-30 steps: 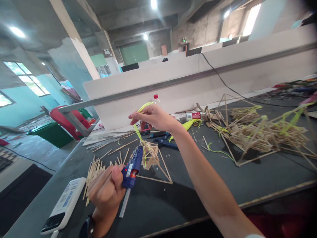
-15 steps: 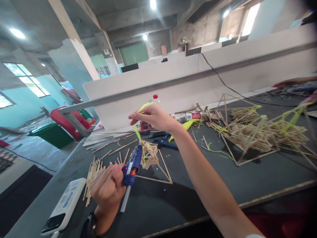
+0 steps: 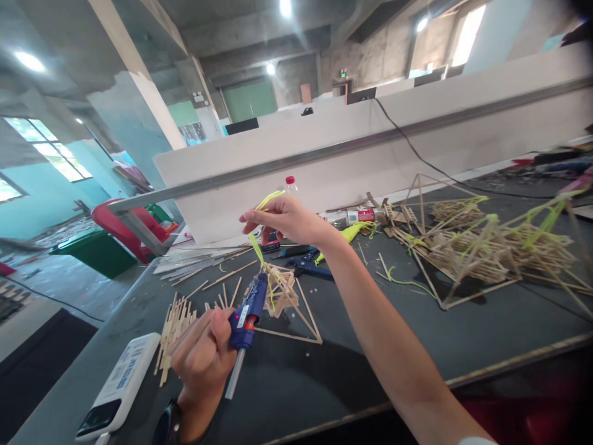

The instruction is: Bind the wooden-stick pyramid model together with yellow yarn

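My left hand [image 3: 204, 349] grips a blue hot glue gun [image 3: 249, 312], a clear glue stick [image 3: 235, 374] jutting from its back end. The gun's nozzle meets the top of a small frame of thin wooden sticks [image 3: 282, 287]. Pinched in my right hand [image 3: 290, 219] is a yellow-green string [image 3: 256, 247], drawn up from that frame's top. The frame has a triangular base on the dark table, partly behind the gun.
Loose wooden sticks [image 3: 173, 337] and a white power bank [image 3: 121, 383] lie at the left. Blue-handled pliers [image 3: 310, 266], plastic bottles [image 3: 356, 216] and yellow string sit behind. More stick frames [image 3: 495, 247] fill the right side. A white partition [image 3: 324, 167] borders the back.
Both hands hold almost the same pose, with the glue gun still at the frame's top. At the far right edge, another person's arm has left the view.
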Tool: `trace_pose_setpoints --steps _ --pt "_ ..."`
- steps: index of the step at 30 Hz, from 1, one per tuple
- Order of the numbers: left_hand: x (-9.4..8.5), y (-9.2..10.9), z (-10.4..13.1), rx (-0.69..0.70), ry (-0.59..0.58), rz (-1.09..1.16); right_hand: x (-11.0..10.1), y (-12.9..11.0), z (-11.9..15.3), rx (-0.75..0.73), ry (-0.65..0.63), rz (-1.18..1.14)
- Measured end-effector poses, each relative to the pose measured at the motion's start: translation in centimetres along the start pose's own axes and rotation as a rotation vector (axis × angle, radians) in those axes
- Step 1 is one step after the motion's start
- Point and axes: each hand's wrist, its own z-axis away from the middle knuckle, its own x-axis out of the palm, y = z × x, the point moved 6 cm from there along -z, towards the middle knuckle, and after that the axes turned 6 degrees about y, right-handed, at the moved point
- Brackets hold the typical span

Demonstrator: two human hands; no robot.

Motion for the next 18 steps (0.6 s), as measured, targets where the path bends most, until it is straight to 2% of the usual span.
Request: trace_pose_setpoints --steps 5,10,15,18 --pt "-0.2 0.0 0.2 -0.026 0.019 -0.051 0.0 0.0 0.0 0.004 -0.004 0.001" --pt "-0.4 0.5 0.6 0.013 0.016 -0.068 -0.1 -0.1 0.1 0.005 -0.002 0.007" --pt "-1.2 1.1 0.7 -0.029 0.003 -0.035 -0.3 0.0 0.1 -0.003 -0.003 0.007" --pt "-1.5 1.3 0.7 -0.076 -0.069 0.048 -0.4 -0.1 0.1 -0.018 -0.002 0.006"
